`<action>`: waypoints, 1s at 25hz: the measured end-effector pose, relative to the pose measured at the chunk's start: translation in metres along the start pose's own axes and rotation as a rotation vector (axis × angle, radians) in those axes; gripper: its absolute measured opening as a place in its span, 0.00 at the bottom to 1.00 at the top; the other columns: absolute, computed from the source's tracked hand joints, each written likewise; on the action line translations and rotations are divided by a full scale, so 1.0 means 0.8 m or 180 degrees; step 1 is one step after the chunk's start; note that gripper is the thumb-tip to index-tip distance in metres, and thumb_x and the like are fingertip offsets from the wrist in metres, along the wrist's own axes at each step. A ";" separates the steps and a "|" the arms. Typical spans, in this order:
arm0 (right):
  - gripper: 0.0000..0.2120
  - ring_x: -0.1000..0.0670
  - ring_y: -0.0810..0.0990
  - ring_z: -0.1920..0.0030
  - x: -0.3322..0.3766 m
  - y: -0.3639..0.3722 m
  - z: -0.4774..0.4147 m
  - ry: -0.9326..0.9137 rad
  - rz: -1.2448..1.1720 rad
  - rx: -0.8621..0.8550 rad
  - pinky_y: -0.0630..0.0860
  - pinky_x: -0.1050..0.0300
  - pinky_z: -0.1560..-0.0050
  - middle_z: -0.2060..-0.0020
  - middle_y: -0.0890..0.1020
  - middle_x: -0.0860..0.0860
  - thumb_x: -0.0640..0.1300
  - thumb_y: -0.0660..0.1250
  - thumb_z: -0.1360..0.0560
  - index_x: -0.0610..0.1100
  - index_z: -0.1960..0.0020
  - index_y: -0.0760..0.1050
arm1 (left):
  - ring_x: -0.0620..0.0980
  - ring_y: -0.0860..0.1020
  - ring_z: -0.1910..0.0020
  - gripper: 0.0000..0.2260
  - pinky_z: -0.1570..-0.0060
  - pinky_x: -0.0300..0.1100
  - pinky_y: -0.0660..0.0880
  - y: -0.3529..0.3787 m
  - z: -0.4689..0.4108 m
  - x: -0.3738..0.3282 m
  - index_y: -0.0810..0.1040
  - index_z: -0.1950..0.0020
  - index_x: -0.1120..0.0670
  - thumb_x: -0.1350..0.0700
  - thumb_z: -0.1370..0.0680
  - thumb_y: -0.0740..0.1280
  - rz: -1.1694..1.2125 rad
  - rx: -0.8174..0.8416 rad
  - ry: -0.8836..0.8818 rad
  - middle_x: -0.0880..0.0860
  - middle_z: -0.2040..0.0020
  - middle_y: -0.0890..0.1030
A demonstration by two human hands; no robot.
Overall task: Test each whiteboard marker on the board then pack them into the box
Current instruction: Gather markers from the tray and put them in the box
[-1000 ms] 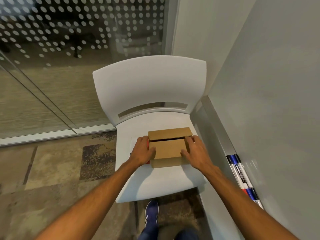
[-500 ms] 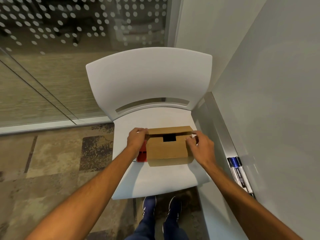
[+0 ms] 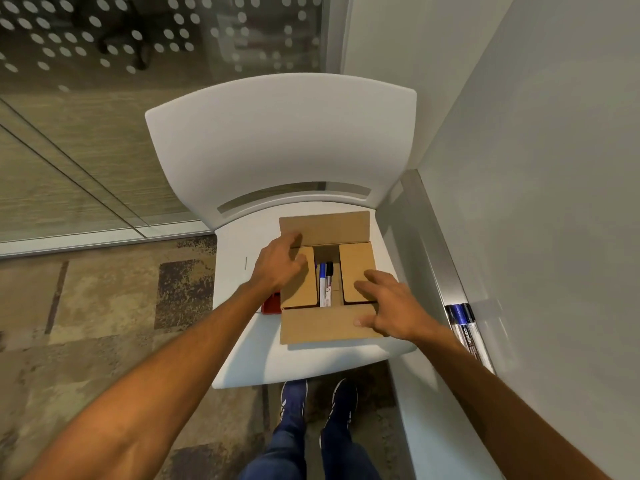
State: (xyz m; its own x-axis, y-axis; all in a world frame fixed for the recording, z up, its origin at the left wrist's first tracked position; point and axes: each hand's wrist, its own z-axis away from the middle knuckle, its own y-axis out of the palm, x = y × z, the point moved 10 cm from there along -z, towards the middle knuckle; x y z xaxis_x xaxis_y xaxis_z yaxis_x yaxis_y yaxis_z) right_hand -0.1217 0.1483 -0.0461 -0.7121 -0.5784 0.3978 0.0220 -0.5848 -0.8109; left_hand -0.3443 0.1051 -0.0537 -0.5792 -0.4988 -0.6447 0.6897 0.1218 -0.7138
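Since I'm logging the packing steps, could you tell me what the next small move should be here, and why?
Probably swing the left inner flap and right inner flap outward: they cover most of the box, only a gap shows two markers inside, and more markers wait on the tray. The left hand and right hand sit on them.
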 end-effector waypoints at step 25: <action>0.26 0.42 0.58 0.24 0.031 0.001 -0.063 -0.0184 0.0665 -0.0376 0.58 0.34 0.28 0.24 0.61 0.44 0.65 0.59 0.22 0.58 0.27 0.67 | 0.59 0.65 0.26 0.38 0.32 0.49 0.69 0.022 -0.020 0.001 0.54 0.20 0.56 0.57 0.24 0.71 0.0039 0.0490 -0.0108 0.58 0.21 0.58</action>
State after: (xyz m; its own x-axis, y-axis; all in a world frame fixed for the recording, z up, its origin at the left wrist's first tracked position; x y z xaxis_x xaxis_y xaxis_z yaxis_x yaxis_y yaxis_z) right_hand -0.1746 0.1617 -0.0586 -0.6593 -0.7134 0.2374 0.0800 -0.3806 -0.9213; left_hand -0.3398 0.1201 -0.0709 -0.5571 -0.5272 -0.6417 0.7566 -0.0036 -0.6539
